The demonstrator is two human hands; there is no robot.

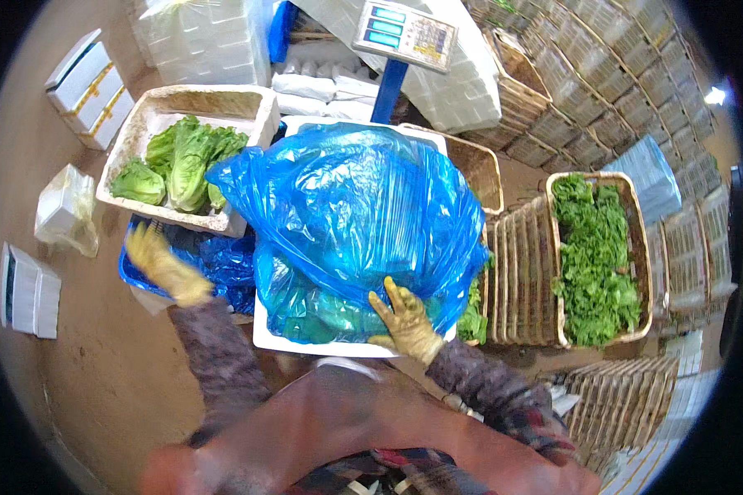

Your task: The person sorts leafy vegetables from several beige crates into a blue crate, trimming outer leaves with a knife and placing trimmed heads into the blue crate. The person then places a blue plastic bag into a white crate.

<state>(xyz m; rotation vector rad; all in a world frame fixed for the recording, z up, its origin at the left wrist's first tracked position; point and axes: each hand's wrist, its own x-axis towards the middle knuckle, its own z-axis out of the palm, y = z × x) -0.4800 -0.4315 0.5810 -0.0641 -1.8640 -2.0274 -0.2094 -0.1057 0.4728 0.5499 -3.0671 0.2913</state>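
A blue plastic bag (359, 210) covers most of a white foam box (347, 348) in front of me, with green shapes showing dimly through it. My right hand (407, 322), in a yellow glove, rests with spread fingers on the bag near the box's front edge. To the left, my gloved left hand (167, 266) is stretched over a blue tray (137, 286) that has crumpled blue plastic (226, 260) in it. Nothing shows between its fingers. Above that tray stands a dirty foam box (114, 179) with several heads of lettuce (189, 164).
Behind the bag, a weighing scale's display (407, 35) rises on a blue post. At the right, a crate (647, 260) of leafy greens (597, 266) tops a slanting stack. White foam boxes (31, 291) lie on the floor at left. Stacked crates (619, 68) fill the upper right.
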